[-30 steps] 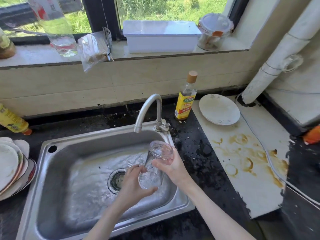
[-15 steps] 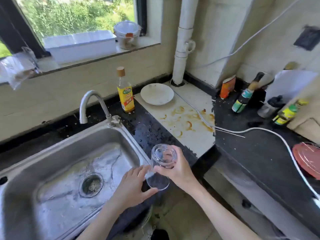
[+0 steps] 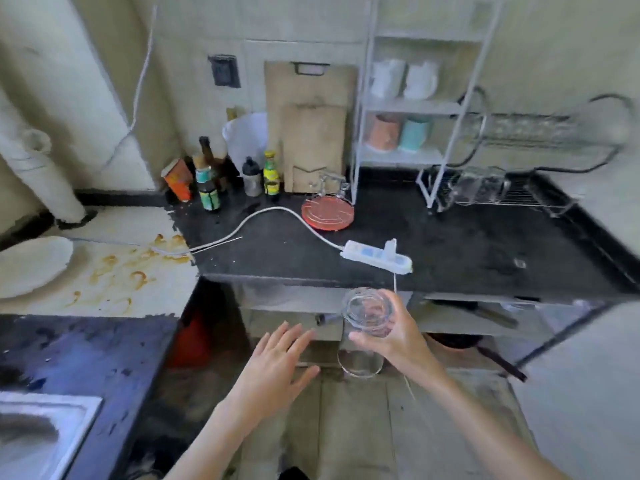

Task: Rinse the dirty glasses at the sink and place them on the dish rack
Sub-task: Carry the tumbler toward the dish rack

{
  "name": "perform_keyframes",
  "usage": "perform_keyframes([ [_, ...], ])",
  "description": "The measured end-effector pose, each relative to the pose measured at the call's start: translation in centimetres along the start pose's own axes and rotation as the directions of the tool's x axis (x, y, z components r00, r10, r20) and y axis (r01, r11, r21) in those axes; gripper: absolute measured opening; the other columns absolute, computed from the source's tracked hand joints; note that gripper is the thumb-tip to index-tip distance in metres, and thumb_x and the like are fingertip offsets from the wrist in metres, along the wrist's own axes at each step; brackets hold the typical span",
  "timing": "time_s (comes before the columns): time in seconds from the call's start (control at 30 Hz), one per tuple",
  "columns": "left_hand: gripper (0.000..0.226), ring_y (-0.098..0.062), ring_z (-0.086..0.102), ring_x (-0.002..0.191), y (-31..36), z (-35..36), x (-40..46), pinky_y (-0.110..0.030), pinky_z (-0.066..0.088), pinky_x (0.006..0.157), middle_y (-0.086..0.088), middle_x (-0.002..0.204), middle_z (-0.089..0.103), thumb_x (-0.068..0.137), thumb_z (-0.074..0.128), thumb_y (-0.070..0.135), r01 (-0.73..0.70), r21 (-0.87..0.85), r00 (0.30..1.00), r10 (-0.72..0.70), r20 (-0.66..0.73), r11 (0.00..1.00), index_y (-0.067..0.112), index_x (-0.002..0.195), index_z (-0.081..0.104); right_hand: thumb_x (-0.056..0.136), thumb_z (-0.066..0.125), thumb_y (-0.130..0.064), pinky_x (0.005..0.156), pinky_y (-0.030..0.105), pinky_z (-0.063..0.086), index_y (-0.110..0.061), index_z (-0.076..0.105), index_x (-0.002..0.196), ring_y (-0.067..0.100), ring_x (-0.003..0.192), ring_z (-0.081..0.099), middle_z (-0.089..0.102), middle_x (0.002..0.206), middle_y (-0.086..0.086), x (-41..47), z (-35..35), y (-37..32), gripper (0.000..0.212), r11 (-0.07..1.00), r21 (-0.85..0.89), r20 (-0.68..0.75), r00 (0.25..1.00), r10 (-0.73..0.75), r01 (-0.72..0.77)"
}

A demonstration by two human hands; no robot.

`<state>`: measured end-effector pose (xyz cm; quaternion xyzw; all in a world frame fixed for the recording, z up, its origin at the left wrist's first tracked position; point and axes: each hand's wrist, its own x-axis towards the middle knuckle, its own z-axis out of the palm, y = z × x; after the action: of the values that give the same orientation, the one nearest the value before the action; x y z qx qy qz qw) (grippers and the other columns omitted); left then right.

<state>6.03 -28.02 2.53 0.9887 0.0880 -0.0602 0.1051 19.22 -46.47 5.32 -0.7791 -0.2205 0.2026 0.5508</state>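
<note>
Cramped kitchen w/ pale tiled walls and a black table [image 3: 450, 251] running across the middle of the frame, everything a bit motion-blurred. Lower center, the right hand [image 3: 398, 337] was gripping a clear glass [image 3: 367, 327], fingers and thumb wrapped around its side. The glass was held in the air, tipped so one round end faced the camera and the other end pointed down toward the floor. It sat below the table's front edge, not touching it. Left hand [image 3: 277, 365] was just beside it to the left, palm down, fingers spread apart and straight, holding nothing, clear gap btwn it and the glass.

Dish rack [image 3: 505, 192] was at the right, back of the table, wire type, w/ what looked like a couple of clear glasses already in it, too blurry to count for sure. Well apart from the held glass.

Other stuff: white power strip [image 3: 377, 259] near the table's front edge w/ its cord looping back to the left, red round lid-looking thing [image 3: 327, 213] mid table, bunch of sauce bottles [image 3: 211, 188] at the back left, wooden cutting boards [image 3: 311, 140] leaning on the wall, white shelf unit [image 3: 408, 109] w/ cups. White plate [image 3: 31, 265] at far left on a stained pale surface, corner of the sink [image 3: 41, 431] at bottom left.
</note>
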Motion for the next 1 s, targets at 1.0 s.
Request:
perform_keyframes([
  [1.0, 0.060, -0.016, -0.005, 0.145, 26.4, -1.1, 44.5, -0.033, 0.005, 0.118, 0.003, 0.158, 0.004, 0.098, 0.031, 0.047, -0.502, -0.112, 0.841, 0.514, 0.170, 0.858, 0.027, 0.150, 0.008, 0.067, 0.084, -0.022, 0.081, 0.014, 0.042, -0.032, 0.043, 0.115, -0.005, 0.097, 0.056, 0.058, 0.107, -0.018, 18.2, -38.1, 10.1, 0.063, 0.958, -0.013, -0.507, 0.828, 0.241, -0.286],
])
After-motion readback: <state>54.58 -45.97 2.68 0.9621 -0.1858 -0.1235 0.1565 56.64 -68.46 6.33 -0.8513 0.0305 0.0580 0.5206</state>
